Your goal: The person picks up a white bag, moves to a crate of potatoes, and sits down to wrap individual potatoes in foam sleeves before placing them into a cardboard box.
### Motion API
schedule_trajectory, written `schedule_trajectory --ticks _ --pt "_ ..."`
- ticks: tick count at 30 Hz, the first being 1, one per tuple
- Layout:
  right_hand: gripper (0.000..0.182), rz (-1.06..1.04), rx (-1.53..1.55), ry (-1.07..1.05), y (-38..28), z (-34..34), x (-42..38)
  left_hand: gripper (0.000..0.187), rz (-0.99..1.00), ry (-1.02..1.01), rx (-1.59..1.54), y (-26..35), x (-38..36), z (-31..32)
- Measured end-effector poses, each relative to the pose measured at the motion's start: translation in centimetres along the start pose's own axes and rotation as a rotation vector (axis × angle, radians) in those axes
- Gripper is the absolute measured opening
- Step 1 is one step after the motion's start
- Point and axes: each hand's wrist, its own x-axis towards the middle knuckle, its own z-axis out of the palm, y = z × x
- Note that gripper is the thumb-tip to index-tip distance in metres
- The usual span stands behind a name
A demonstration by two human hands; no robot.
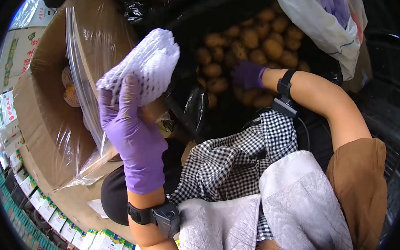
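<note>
My left hand [133,113], in a purple glove, is closed around a bundle of white foam net sleeves [152,63] and holds it up beside the open cardboard box. My right hand [248,75], also gloved in purple, reaches down among the brown potatoes [273,49], which lie on black plastic sheeting [180,25]. Its fingers are in shadow against the potatoes, so whether it grips one does not show. Inside the box at left sit potatoes in foam nets [71,95], partly covered by clear plastic.
The open cardboard box [30,121] with its clear plastic liner [79,54] stands close on the left. At upper right hangs a white sack [317,17] with purple material inside. Printed cartons [57,220] line the far left. A checkered cloth [220,160] and grey towel [300,187] cover my lap.
</note>
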Motion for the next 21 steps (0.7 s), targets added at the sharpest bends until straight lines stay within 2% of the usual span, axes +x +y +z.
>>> schedule_trajectory --ticks 1,2,3,4,5,6,7,9,10,11,13,14,15,16,18,20,21 --pt "0.034 -0.024 0.03 -0.005 0.6 0.0 0.1 0.025 -0.022 -0.029 0.026 0.0 0.1 0.0" --pt "0.04 -0.044 0.09 -0.126 0.9 -2.3 0.1 0.024 -0.047 -0.05 0.057 -0.1 0.0 -0.2" --pt "0.046 -0.067 0.163 -0.251 0.6 -5.9 -0.7 0.028 -0.066 -0.084 0.214 -0.3 -0.3 -0.5" --pt "0.057 0.159 0.738 -0.17 0.3 -10.2 -3.2 0.032 -0.08 -0.122 0.376 -0.5 -0.5 -0.8" --pt "0.066 0.216 0.98 -0.026 0.2 -13.4 -4.3 0.035 -0.088 -0.163 0.533 -0.8 -0.7 -1.1" --pt "0.075 0.24 1.216 0.132 0.1 -16.6 -5.5 0.042 -0.147 -0.232 0.379 -1.3 -0.7 -0.3" --pt "0.082 0.075 1.121 0.321 -0.2 -18.8 -5.0 0.049 -0.206 -0.299 0.226 -1.5 -1.1 0.4" --pt "0.077 0.063 1.212 0.46 -1.6 -23.6 -5.8 0.071 -0.296 -0.455 0.099 -0.7 -1.8 1.5" --pt "0.062 -0.208 1.554 0.614 -2.1 -24.6 -5.1 0.071 -0.383 -0.503 0.063 0.1 -1.8 1.4" --pt "0.045 -0.244 1.929 0.73 -2.4 -25.5 -4.4 0.072 -0.472 -0.558 0.029 1.1 -1.9 1.4" --pt "0.036 -0.213 2.484 0.918 -0.7 -23.3 -1.8 0.071 -0.591 -0.709 -0.323 -0.7 -0.2 -2.0" --pt "0.037 -0.185 1.907 1.047 -1.0 -22.5 -1.9 0.071 -0.586 -0.698 -0.361 -0.9 -0.3 -1.6" --pt "0.038 -0.139 1.334 1.103 -2.2 -21.7 -2.2 0.071 -0.581 -0.689 -0.398 -1.1 -0.4 -1.2" --pt "0.04 -0.081 0.766 1.092 -3.3 -21.4 -2.5 0.072 -0.5 -0.586 -0.3 -0.6 -1.7 0.6" --pt "0.036 -0.341 1.378 1.027 -3.5 -21.2 -1.7 0.068 -0.485 -0.534 -0.258 0.2 -2.4 0.7" --pt "0.027 -0.072 1.81 1.018 -2.2 -22.0 -2.4 0.065 -0.454 -0.482 -0.178 0.8 -2.7 0.9" --pt "0.023 0.239 2.041 0.991 -1.8 -24.7 -3.8 0.063 -0.424 -0.414 -0.096 0.7 -2.4 1.1"
